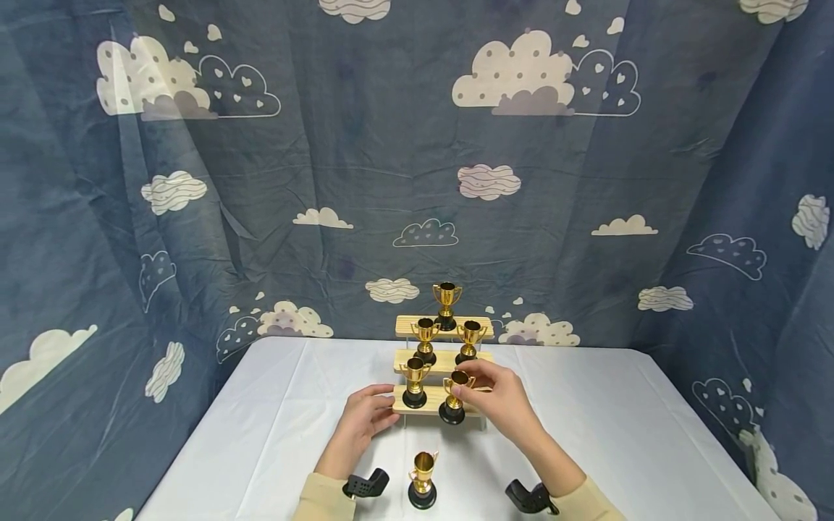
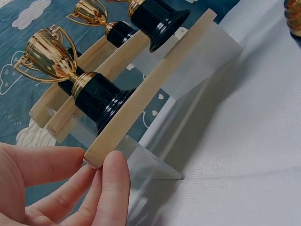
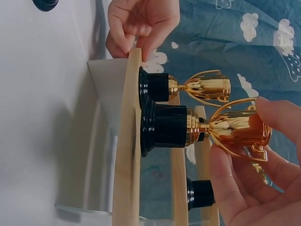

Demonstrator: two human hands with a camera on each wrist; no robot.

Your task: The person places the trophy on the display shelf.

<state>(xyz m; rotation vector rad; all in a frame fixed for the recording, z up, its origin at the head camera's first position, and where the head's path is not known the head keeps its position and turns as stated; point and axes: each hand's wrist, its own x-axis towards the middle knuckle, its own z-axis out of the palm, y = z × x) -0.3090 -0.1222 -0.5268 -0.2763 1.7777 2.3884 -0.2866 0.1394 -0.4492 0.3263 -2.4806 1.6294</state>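
Note:
A small gold trophy cup with a black base is held by its bowl and handles between the thumb and fingers of my right hand. Its base is at the front of the lowest wooden shelf; whether it bears weight there I cannot tell. My left hand pinches the left end of that shelf between thumb and fingers. Close to the left hand, another trophy stands upright on the same shelf. A further trophy stands on the table in front, between my forearms.
The three-step stand has wooden shelves on clear supports. Two trophies, left and right, stand on the middle shelf; one trophy tops the upper shelf. A white cloth covers the table. Behind hangs a cloud-patterned curtain.

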